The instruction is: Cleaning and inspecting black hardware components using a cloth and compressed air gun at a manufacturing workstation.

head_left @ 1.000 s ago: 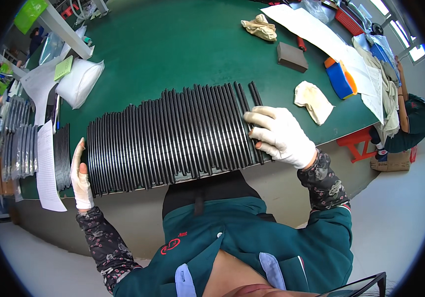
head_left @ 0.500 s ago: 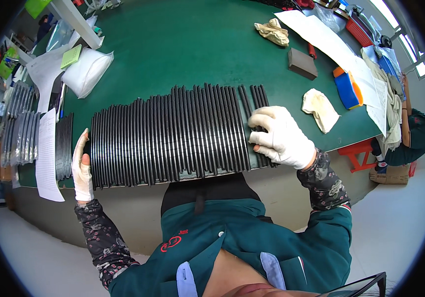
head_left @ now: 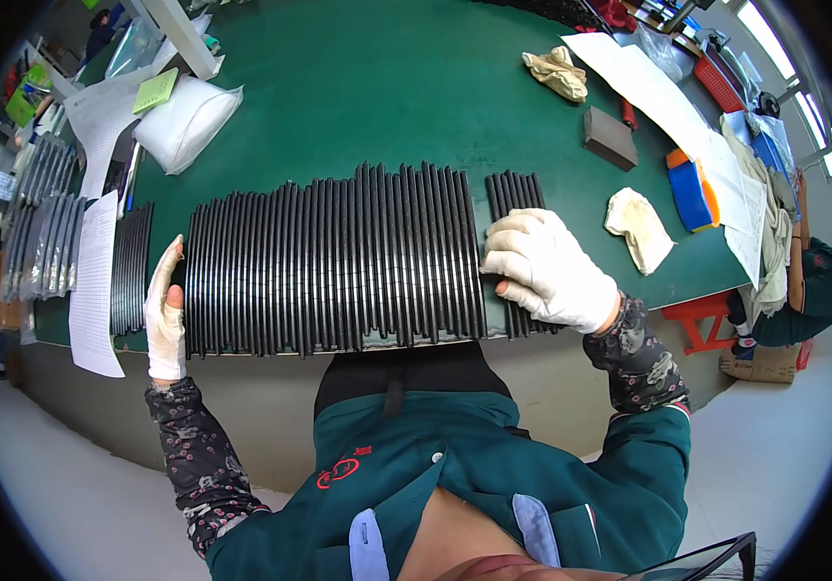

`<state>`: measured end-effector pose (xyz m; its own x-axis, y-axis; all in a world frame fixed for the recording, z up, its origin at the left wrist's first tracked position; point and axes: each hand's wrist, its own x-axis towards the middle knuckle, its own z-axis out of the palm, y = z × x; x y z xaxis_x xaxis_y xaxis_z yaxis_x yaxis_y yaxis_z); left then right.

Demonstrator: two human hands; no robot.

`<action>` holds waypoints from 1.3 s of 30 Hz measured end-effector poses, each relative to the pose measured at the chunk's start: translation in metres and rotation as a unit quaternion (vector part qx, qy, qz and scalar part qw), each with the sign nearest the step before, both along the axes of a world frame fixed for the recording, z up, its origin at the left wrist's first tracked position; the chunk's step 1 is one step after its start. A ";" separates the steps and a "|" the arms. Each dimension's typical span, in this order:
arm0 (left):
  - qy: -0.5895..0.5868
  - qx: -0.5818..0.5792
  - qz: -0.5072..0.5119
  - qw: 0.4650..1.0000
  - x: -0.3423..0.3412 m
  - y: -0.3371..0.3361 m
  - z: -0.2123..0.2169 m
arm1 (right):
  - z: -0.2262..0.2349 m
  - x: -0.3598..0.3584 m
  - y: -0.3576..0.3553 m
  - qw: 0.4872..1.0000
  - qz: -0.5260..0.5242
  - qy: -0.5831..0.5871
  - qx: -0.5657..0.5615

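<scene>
Two gloved hands bracket a row of black ribbed strips (head_left: pixel 334 261) along the near edge of the green table (head_left: pixel 368 87). Your left hand (head_left: pixel 164 315) presses flat and open against the row's left end; your right hand (head_left: pixel 544 268) curls loosely over its right end. Papers (head_left: pixel 673 102), rags (head_left: pixel 639 228) and a white bag (head_left: pixel 186 121) crowd the far corners.

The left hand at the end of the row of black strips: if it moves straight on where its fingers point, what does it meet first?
The left hand points away along the row's left end. Its path looks free at first; the white padded bag lies farther on, roughly in line, though depth is unclear.
</scene>
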<state>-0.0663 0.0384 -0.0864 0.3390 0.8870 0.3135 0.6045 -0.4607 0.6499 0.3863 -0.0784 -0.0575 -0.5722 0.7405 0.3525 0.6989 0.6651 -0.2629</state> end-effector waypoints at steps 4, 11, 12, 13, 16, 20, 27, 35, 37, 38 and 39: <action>-0.004 0.001 -0.001 1.000 -0.004 -0.003 -0.001 | 0.010 -0.008 0.002 0.999 -0.003 -0.045 -0.006; -0.003 0.006 -0.004 1.000 -0.003 -0.002 0.000 | 0.000 -0.012 0.010 1.000 0.003 0.007 -0.002; -0.005 0.006 -0.006 1.000 -0.003 -0.002 0.000 | 0.000 -0.014 0.010 1.000 0.006 0.007 -0.003; -0.006 0.007 -0.007 1.000 -0.003 -0.002 0.000 | 0.000 -0.016 0.011 1.000 0.007 -0.012 0.000; -0.006 0.004 0.002 1.000 0.001 -0.004 0.002 | 0.005 -0.018 0.013 0.999 0.010 -0.030 -0.007; -0.011 0.007 -0.005 1.000 -0.002 -0.004 0.001 | 0.006 -0.022 0.019 0.999 0.038 -0.027 -0.004; -0.021 0.002 -0.001 1.000 0.001 -0.005 0.001 | 0.008 -0.027 0.022 0.998 0.035 -0.056 -0.010; -0.039 0.005 -0.013 0.999 0.001 -0.004 0.001 | 0.004 -0.032 0.030 0.999 0.047 -0.021 -0.009; -0.048 0.002 -0.018 0.999 0.002 -0.005 0.002 | 0.008 -0.035 0.030 0.998 0.048 -0.048 -0.010; -0.048 0.001 -0.015 0.999 0.002 -0.005 0.002 | 0.010 -0.038 0.031 0.996 0.047 -0.074 -0.011; -0.043 0.005 -0.012 0.999 0.001 -0.006 0.002 | 0.013 -0.039 0.032 0.996 0.050 -0.074 -0.011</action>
